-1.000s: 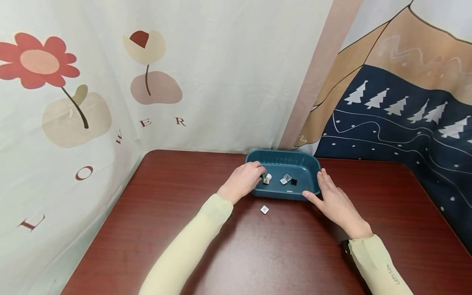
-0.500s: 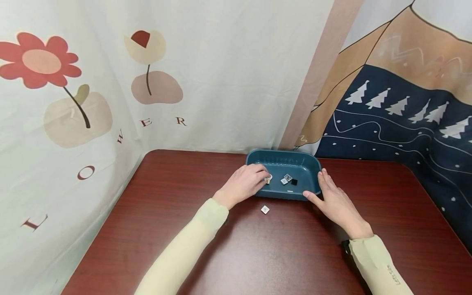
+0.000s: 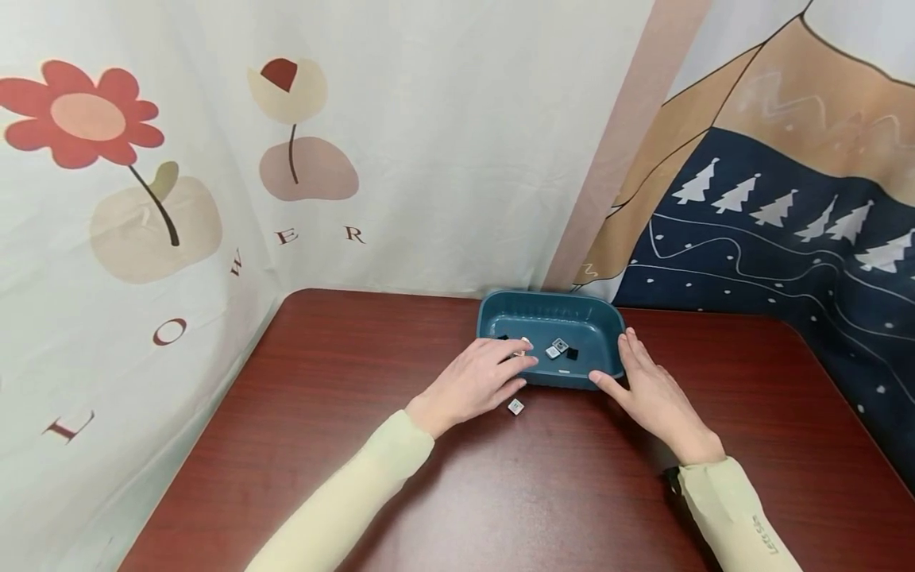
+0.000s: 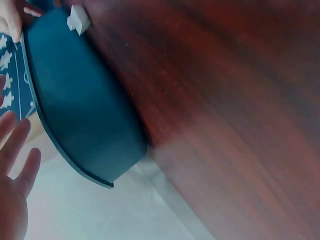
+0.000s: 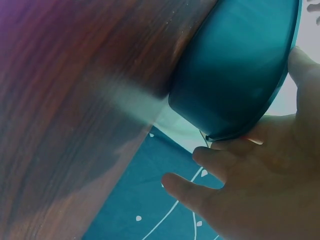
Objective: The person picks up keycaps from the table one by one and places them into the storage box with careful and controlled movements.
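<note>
A dark teal plastic basin (image 3: 550, 302) stands at the table's back edge. Over its front left rim reaches my left hand (image 3: 477, 380), fingers extended and apart. Its fingertips overlap a small pale piece (image 3: 525, 343) inside the basin. The left wrist view shows spread, slightly bent fingers (image 4: 20, 137) with nothing between them. My right hand (image 3: 654, 397) rests against the basin's right front corner, thumb at the front rim and straight fingers along the right end. Farther right in the basin lie a small white square piece (image 3: 553, 353), a grey-edged one (image 3: 561, 345) and a black one (image 3: 573, 354).
Another small white piece (image 3: 515, 407) lies on the reddish-brown wooden table (image 3: 543, 492), just in front of the basin. A black piece (image 3: 503, 338) shows near the basin's left end. Printed curtains (image 3: 443, 159) hang close behind the table.
My left hand has drawn back toward the front of the basin and its fingers have spread. The right hand stays at the same corner.
</note>
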Demonstrator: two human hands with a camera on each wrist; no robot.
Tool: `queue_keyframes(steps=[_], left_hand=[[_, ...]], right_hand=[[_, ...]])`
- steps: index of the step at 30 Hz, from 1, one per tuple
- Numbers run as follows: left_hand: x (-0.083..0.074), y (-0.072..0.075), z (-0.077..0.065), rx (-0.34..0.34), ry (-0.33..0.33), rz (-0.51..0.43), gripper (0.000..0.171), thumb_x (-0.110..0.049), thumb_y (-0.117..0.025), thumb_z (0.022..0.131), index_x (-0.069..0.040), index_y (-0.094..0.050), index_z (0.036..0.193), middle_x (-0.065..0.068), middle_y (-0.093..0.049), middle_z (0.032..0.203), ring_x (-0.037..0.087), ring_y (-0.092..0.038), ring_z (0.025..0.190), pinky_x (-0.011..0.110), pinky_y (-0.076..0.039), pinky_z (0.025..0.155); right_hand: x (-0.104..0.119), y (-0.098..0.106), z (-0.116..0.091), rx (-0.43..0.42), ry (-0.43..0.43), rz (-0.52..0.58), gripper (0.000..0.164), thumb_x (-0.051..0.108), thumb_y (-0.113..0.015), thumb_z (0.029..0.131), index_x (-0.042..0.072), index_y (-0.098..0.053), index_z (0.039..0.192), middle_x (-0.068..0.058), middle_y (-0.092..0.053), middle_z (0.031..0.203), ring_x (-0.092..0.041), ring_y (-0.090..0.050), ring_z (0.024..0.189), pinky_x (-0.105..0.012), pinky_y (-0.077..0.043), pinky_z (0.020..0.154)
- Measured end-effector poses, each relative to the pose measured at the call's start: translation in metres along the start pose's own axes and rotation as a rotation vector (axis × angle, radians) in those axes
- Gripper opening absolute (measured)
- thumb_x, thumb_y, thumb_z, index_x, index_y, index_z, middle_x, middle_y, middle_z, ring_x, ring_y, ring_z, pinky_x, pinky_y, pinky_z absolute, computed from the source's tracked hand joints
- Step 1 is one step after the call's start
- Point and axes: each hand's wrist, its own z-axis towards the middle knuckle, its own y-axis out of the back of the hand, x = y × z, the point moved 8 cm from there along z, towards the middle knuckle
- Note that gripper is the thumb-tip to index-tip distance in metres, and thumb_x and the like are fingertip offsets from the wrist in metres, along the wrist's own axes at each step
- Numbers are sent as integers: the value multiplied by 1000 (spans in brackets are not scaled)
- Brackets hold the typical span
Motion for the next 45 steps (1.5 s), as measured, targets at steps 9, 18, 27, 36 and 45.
queue_keyframes(steps=[9,18,27,36,45], left_hand=[[-28,-2,-4,100,-106,48,33,-22,-74,97,-15,-69,129,5,-60,144,18,-58,131,35,-48,103],[-46,-19,-11,300,-140,127,40,-36,-67,101,-22,-65,139,-2,-59,145,12,-57,131,33,-45,106],[-50,-26,-17,354,-93,207,39,-39,-67,101,-23,-64,137,-1,-62,139,12,-59,127,31,-50,96],[-51,-35,-21,408,-74,278,37,-46,-68,99,-27,-66,130,-4,-62,133,15,-65,113,33,-54,89],[-51,-41,-25,446,-68,324,31,-45,-70,97,-28,-69,123,-7,-64,129,14,-65,111,31,-53,85]], right_hand=[[-2,0,0,-4,4,-14,104,68,-50,100,-8,-14,161,-27,-5,169,-52,-17,152,-75,-21,113],[-3,-1,0,0,-7,-8,105,68,-50,100,-8,-14,162,-27,-5,169,-52,-16,152,-75,-20,113],[-2,0,0,-3,-4,-8,105,69,-50,100,-8,-14,162,-27,-4,170,-51,-16,153,-74,-21,113],[-4,-1,-1,13,-14,6,105,69,-49,100,-7,-11,162,-25,-1,170,-50,-12,154,-75,-18,114],[-1,0,0,2,-2,-5,106,70,-48,99,-8,-13,162,-27,-5,170,-50,-15,154,-74,-20,114]])
